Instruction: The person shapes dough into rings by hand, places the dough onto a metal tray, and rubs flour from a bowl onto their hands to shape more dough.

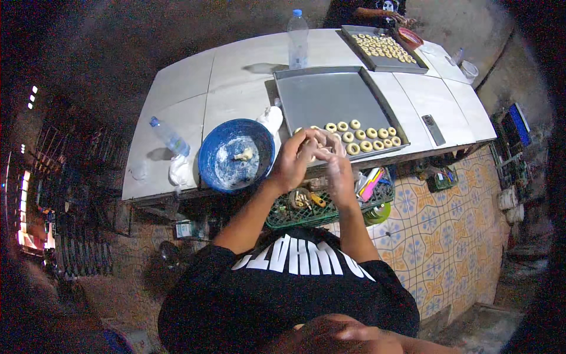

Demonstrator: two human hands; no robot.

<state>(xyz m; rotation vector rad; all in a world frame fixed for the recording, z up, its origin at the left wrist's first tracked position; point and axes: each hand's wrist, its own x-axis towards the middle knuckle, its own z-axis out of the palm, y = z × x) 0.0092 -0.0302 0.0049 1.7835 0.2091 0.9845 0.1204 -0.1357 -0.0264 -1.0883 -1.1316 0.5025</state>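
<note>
My left hand (298,156) and my right hand (337,171) meet with curled fingers over the front edge of a metal tray (321,97), around something pale I cannot make out. Rows of pale dough rings (365,144) lie on the tray's front part. Left of it, a blue bowl (206,156) holds white powder and a small lump of dough (244,154). White bags or cloths (269,121) sit beside the bowl.
Bottles (298,44) (171,138) stand on the tiled table (230,76). A phone (432,128) lies at right. A co-worker's hands (401,20) are beside a second tray (383,62) and red bowl (411,36). A green crate (277,218) is below. Blurred skin (342,336) fills the bottom edge.
</note>
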